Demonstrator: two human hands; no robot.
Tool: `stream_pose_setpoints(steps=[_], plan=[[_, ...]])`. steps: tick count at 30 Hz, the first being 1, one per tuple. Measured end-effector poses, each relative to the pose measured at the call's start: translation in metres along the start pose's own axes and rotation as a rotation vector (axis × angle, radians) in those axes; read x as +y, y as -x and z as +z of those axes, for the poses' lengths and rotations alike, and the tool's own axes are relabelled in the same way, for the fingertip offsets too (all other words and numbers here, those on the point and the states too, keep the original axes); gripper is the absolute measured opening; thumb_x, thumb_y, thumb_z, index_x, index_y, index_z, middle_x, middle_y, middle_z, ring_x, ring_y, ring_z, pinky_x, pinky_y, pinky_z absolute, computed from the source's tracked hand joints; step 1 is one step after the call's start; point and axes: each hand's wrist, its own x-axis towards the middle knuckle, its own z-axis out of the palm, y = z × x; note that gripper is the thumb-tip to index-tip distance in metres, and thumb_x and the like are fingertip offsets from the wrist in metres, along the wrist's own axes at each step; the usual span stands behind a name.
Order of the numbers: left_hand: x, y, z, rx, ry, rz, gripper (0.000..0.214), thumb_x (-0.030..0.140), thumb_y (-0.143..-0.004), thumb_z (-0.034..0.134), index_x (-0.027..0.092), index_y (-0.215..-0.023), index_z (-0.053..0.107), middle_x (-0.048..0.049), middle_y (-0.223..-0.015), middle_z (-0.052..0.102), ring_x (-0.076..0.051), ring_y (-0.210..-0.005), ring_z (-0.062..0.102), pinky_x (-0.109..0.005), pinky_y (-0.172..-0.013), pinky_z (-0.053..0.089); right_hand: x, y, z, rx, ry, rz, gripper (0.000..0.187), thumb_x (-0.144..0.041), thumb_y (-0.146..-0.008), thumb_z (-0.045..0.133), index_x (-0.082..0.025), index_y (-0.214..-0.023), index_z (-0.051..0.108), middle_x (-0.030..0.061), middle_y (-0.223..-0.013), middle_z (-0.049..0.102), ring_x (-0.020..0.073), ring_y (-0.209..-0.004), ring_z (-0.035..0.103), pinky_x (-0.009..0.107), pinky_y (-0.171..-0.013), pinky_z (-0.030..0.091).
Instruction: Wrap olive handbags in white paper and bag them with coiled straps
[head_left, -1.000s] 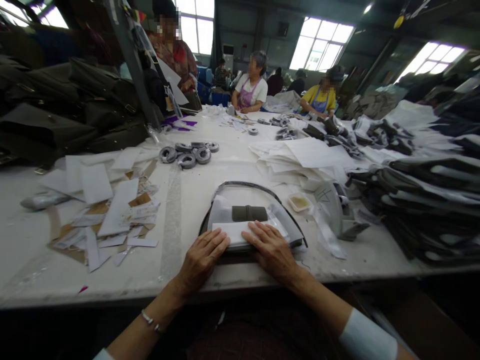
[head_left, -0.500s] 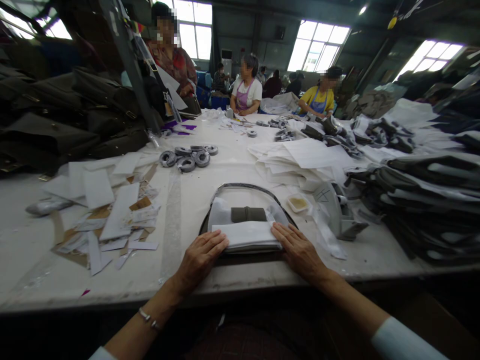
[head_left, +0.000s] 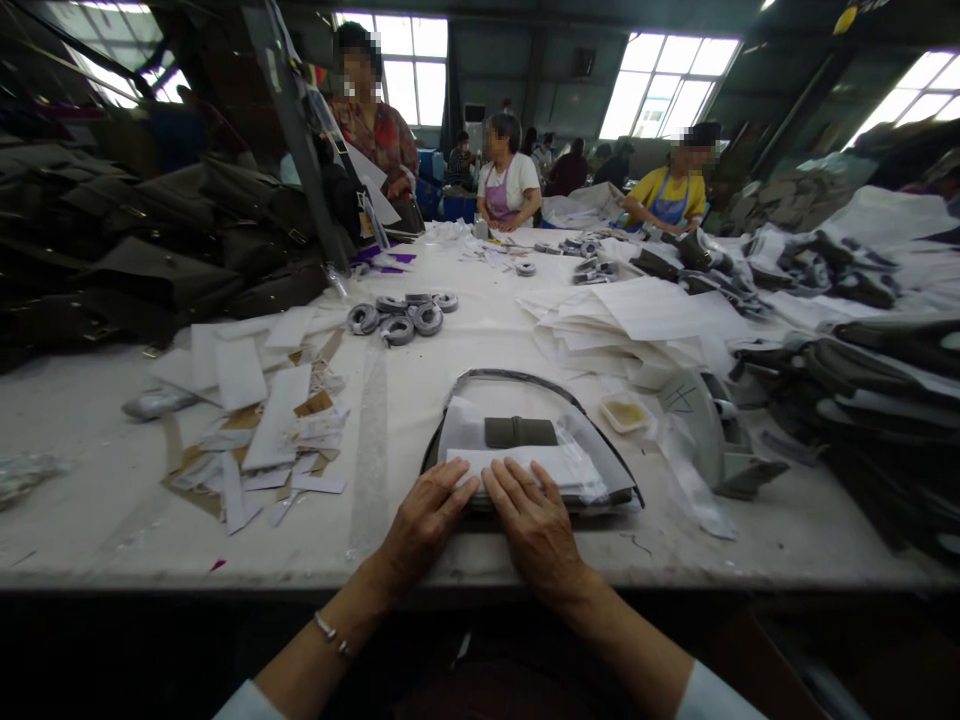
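A dark olive handbag (head_left: 520, 432) lies flat near the table's front edge, partly covered by white wrapping paper (head_left: 574, 465). Its wrapped strap (head_left: 517, 375) arches away from me behind it. My left hand (head_left: 427, 510) rests on the near left corner of the paper, fingers outstretched. Flat on the middle of the paper's near edge is my right hand (head_left: 534, 520), its fingers spread slightly. Neither hand grips anything. The hands hide part of the bag's near edge.
Right of the bag stand a tape dispenser (head_left: 697, 425) and a small dish (head_left: 626, 410). White sheets (head_left: 637, 310) and stacked dark bags (head_left: 892, 400) lie beyond. Paper scraps (head_left: 277, 415), wrapped coils (head_left: 397, 330) and piled bags (head_left: 172, 260) occupy the left. Co-workers (head_left: 510, 185) are across the table.
My right hand has slid left from the paper's right end to its middle, close to my left hand. The view has shifted, so the scene sits farther right.
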Motion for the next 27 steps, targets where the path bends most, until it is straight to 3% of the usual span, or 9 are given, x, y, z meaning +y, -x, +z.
stream_pose_setpoints(steps=[5,9,16,21,25,27], plan=[[0.009,0.001,-0.009,-0.135,-0.179,0.060,0.039,0.012,-0.099,0.035,0.014,-0.133,0.055,-0.0110,-0.126,0.066,-0.026,-0.128,0.053,-0.046,-0.110,0.041,0.004,0.001,-0.002,0.033,-0.029,-0.003,0.042,-0.013,-0.098,0.037,-0.019,-0.137,0.053,0.0070,-0.134,0.061,0.0235,-0.130,0.050,0.046,-0.115,0.028],[0.013,-0.003,-0.018,-0.217,-0.329,0.131,0.041,0.010,-0.098,0.032,0.013,-0.131,0.056,-0.0096,-0.131,0.063,-0.030,-0.124,0.056,-0.045,-0.103,0.044,0.002,0.000,-0.003,0.024,-0.015,-0.008,0.043,-0.010,-0.097,0.036,-0.019,-0.136,0.054,0.0076,-0.134,0.062,0.0236,-0.130,0.050,0.046,-0.115,0.028],[0.016,-0.003,-0.009,-0.265,-0.451,0.140,0.042,0.007,-0.095,0.035,0.008,-0.132,0.054,-0.0148,-0.131,0.061,-0.033,-0.124,0.056,-0.046,-0.097,0.049,0.013,-0.003,-0.001,0.006,-0.012,-0.066,0.039,-0.015,-0.099,0.038,-0.019,-0.133,0.056,0.0069,-0.135,0.061,0.0239,-0.130,0.049,0.046,-0.115,0.027],[0.006,-0.007,-0.003,-0.251,-0.424,0.197,0.039,0.006,-0.094,0.038,0.006,-0.130,0.052,-0.0164,-0.122,0.066,-0.027,-0.117,0.062,-0.037,-0.092,0.054,0.018,-0.008,-0.002,-0.019,0.015,-0.077,0.038,-0.020,-0.097,0.047,-0.018,-0.134,0.054,0.0090,-0.134,0.061,0.0245,-0.130,0.048,0.046,-0.115,0.025],[-0.002,-0.020,-0.008,-0.209,-0.360,0.183,0.040,0.003,-0.090,0.040,0.007,-0.128,0.053,-0.0157,-0.118,0.068,-0.024,-0.112,0.065,-0.034,-0.090,0.056,0.017,-0.014,-0.008,-0.057,0.019,-0.093,0.071,-0.048,-0.083,0.069,-0.013,-0.141,0.046,0.0143,-0.140,0.054,0.0327,-0.132,0.044,0.052,-0.115,0.021],[-0.002,-0.029,-0.011,-0.200,-0.326,0.156,0.042,0.002,-0.087,0.041,0.006,-0.127,0.054,-0.0156,-0.116,0.068,-0.024,-0.109,0.066,-0.033,-0.088,0.057,0.019,-0.018,-0.009,-0.052,0.051,-0.096,0.073,-0.047,-0.083,0.068,-0.012,-0.143,0.043,0.0153,-0.141,0.053,0.0342,-0.131,0.043,0.053,-0.114,0.022]])
